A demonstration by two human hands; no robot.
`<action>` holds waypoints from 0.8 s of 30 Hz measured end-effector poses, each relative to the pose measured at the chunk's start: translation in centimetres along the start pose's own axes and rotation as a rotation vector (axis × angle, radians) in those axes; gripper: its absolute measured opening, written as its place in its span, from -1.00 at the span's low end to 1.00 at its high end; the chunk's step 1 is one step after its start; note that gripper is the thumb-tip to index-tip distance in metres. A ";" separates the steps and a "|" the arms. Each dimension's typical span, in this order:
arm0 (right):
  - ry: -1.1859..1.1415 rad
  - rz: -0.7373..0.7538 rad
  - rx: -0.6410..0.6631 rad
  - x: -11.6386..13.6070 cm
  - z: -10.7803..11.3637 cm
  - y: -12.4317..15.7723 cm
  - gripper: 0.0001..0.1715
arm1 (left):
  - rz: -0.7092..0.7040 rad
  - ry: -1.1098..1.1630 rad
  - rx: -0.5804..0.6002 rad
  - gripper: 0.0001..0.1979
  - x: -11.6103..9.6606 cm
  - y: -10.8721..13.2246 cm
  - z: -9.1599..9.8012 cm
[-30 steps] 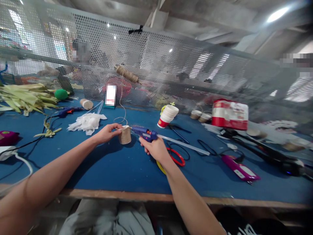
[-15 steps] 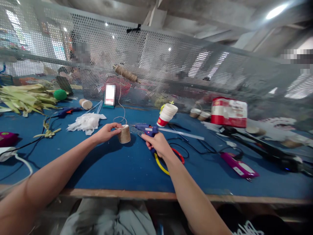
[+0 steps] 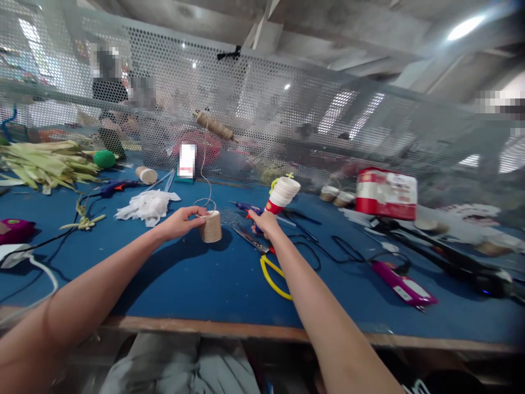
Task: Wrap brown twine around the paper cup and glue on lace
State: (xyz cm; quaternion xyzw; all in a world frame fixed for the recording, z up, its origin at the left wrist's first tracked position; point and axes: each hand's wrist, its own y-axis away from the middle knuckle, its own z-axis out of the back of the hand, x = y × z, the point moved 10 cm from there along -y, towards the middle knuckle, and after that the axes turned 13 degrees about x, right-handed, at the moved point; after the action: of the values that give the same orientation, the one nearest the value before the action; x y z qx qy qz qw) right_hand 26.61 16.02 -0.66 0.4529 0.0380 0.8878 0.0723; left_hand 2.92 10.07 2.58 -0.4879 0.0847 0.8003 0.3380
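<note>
My left hand (image 3: 186, 221) pinches the rim of a small cup wrapped in twine (image 3: 211, 227), just over the blue table. From the cup a loose strand of twine (image 3: 211, 189) runs up to a twine spool (image 3: 215, 127) on the mesh panel. My right hand (image 3: 264, 223) is closed around a blue hot glue gun (image 3: 247, 208), its nozzle pointing left. Below that hand lie scissors (image 3: 273, 273) with yellow and red handles. A stack of paper cups (image 3: 283, 192) stands tilted behind the right hand.
White crumpled cloth (image 3: 150, 207) lies left of my hands, with a second glue gun (image 3: 117, 187) and dried husks (image 3: 45, 164) beyond. On the right are a purple device (image 3: 404, 283), black cables and a red-and-white package (image 3: 385, 194). A perforated metal panel (image 3: 262, 98) borders the table's back.
My right hand has moved the glue gun back, away from me and toward the paper cups, uncovering the scissors. My left hand still holds the twine-wrapped cup in about the same place.
</note>
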 end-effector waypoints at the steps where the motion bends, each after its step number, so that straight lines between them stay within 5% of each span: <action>1: 0.044 0.005 -0.016 0.1 0.2 -0.1 -0.67 | -0.004 0.002 0.006 -0.80 -0.1 0.0 -0.1; 8: 0.193 0.193 -0.035 5.2 -0.2 2.1 -0.67 | -0.022 -0.001 0.070 -0.79 -0.8 -0.1 -0.9; 10: 0.167 0.270 0.066 7.2 -2.0 3.3 -0.55 | -0.039 0.007 0.086 -0.80 -1.3 -0.1 -1.2; 12: 0.007 0.375 0.322 8.9 -5.3 4.5 -0.50 | -0.057 0.014 0.107 -0.82 -1.7 0.0 -1.5; 15: -0.223 0.409 0.532 10.0 -8.0 5.9 -0.58 | -0.076 0.011 0.136 -0.82 -2.1 0.0 -1.9; 24: -0.482 0.507 0.246 9.7 -4.3 8.2 -0.78 | 0.004 0.029 0.082 -0.77 -1.0 0.0 -1.1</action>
State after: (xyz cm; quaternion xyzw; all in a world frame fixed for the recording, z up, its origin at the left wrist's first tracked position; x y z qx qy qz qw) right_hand 16.77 9.51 5.68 0.6492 0.0132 0.7343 -0.1980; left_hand 3.98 9.09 2.85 -0.4850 0.1235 0.7897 0.3548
